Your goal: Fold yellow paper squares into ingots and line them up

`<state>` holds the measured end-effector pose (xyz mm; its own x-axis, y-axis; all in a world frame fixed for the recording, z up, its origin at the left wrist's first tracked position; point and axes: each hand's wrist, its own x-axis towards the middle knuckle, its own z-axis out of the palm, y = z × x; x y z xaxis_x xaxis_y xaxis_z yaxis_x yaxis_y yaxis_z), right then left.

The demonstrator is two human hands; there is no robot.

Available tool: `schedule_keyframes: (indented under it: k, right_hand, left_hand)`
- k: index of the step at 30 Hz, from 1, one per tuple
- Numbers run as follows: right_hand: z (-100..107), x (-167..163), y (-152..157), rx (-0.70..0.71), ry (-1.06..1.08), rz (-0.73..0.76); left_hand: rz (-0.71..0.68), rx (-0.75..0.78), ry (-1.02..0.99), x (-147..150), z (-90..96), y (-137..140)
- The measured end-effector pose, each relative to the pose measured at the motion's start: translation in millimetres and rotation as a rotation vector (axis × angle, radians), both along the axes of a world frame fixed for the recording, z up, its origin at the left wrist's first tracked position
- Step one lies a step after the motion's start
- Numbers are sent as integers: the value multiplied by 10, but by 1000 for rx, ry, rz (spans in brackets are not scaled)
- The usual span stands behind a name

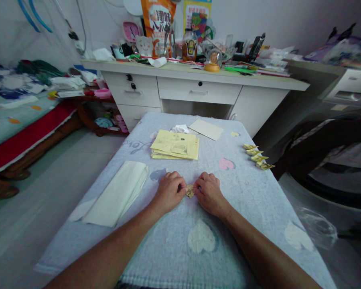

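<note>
Paper folding at a cloth-covered table (pixel 240 245), seen from the worker's own head. Centre: a small folded paper piece (pixel 190 191) lies between the two hands, just above the cloth or resting on it (the contact cannot be told from this angle). The left hand (pixel 170 192) is curled, its thumb and forefinger pinching the piece's left edge; the right hand (pixel 209 193) is likewise curled, its fingertips closed on the right edge. Right: four folded gold-yellow pieces (pixel 259 159) stand in a slanting row near the table's edge, each with pointed ends; these may be judged complete. The piece in the hands appears only partly shaped, being compact and rather flat, without the pointed ends of the row, so its folding is probably unfinished. Beyond the hands: a stack of yellow sheets (pixel 174 143), flat and unfolded, the topmost bearing dark printed marks; how many remain cannot be counted. Appearance of the held piece: brownish-yellow, much smaller than a sheet of the stack, crossed by dark lines that may be print or creases, its outline partly hidden by the fingers. Left: a long, pale folded bundle (pixel 118 194), well apart from both hands and touched by neither
</note>
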<state>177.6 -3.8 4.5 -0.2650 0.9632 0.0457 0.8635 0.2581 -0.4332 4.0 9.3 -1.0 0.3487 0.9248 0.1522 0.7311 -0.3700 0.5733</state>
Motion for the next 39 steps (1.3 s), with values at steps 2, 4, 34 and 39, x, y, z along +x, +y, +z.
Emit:
schedule_keyframes:
  k: [2,4,34,39]
  right_hand:
    - [-12,0,-1,10,-12,1]
    - [-25,2,-4,25,-27,2]
    - [-44,-42,-35,64,-16,-63]
    - [-29,-1,-48,60,32,-14]
  left_hand:
    - [13,6,13,5,-12,3]
    - [22,6,23,10,-17,3]
    - [67,-4,68,28,-52,-65]
    - [21,-18,-13,17,-21,-66]
